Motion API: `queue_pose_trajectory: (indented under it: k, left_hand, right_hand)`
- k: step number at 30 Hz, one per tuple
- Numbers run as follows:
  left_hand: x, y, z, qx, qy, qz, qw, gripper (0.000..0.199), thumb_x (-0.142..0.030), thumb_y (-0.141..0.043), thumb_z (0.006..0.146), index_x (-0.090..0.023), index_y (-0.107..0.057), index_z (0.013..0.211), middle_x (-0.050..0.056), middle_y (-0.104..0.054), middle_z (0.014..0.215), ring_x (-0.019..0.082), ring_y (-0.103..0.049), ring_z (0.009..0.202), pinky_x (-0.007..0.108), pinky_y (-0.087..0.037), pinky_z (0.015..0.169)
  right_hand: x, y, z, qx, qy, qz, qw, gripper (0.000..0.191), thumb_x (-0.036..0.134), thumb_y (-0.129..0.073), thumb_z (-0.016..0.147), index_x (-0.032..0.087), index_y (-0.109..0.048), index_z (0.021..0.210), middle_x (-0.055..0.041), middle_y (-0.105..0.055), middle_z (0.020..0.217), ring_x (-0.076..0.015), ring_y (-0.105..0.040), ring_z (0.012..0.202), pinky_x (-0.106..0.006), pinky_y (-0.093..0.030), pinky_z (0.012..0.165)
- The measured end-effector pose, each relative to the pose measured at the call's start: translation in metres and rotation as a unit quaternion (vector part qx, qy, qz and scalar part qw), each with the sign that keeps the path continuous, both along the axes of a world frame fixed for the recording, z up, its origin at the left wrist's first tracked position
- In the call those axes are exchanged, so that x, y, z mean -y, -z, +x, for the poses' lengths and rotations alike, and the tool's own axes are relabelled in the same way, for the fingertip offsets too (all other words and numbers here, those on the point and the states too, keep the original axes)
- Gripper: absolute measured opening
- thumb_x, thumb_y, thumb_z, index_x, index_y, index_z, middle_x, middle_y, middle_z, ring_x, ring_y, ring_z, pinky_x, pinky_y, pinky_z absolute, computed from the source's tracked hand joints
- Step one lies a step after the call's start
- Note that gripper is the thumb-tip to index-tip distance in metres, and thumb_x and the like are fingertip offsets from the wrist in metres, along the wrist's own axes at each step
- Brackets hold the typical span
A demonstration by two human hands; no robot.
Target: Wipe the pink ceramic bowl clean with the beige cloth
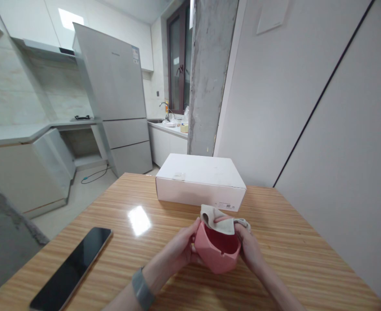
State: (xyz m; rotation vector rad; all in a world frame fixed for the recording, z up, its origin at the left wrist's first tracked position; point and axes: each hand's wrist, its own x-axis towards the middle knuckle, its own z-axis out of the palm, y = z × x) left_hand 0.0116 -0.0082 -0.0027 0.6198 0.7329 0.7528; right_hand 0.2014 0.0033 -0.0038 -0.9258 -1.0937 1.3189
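A pink faceted ashtray (217, 258) with a notch in its rim is tilted toward me above the wooden table. My left hand (185, 242) grips its left side, thumb near the rim and fingers around the outside. My right hand (247, 244) is closed on a light grey cloth (217, 219), at the ashtray's right edge. The cloth drapes over the far rim and covers part of the opening. Some of the right fingers are hidden behind the cloth and the ashtray.
Behind the ashtray, a white box (201, 181) lies on the wooden table (128, 255). A black phone (74, 268) rests at the left. A white wall (323, 142) borders the table's right side. Beyond stand a fridge (112, 86) and a kitchen counter (12, 134).
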Motion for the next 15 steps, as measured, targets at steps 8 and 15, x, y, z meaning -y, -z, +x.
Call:
queue_pose_trajectory:
  k: [8, 15]
  left_hand:
    - [0.006, -0.001, 0.008, 0.061, -0.107, 0.084, 0.989, 0.041, -0.046, -0.063, 0.081, -0.011, -0.066, 0.103, 0.012, -0.072, 0.093, 0.017, -0.066, 0.069, 0.027, -0.053, 0.061]
    - [0.008, -0.008, 0.009, 0.115, -0.076, 0.036, 0.990, 0.033, -0.038, -0.059, 0.083, -0.013, -0.067, 0.102, 0.009, -0.072, 0.097, 0.017, -0.066, 0.076, 0.025, -0.050, 0.065]
  right_hand:
    - [0.008, 0.005, -0.021, -0.003, 0.145, 0.071, 0.987, 0.025, 0.036, -0.058, 0.075, 0.023, -0.075, 0.089, -0.0038, -0.075, 0.091, -0.0276, -0.062, 0.103, -0.039, -0.043, 0.095]
    - [0.007, 0.004, -0.018, -0.028, 0.134, 0.061, 0.989, 0.026, 0.033, -0.057, 0.074, 0.023, -0.075, 0.089, -0.0038, -0.075, 0.091, -0.0280, -0.062, 0.103, -0.039, -0.044, 0.094]
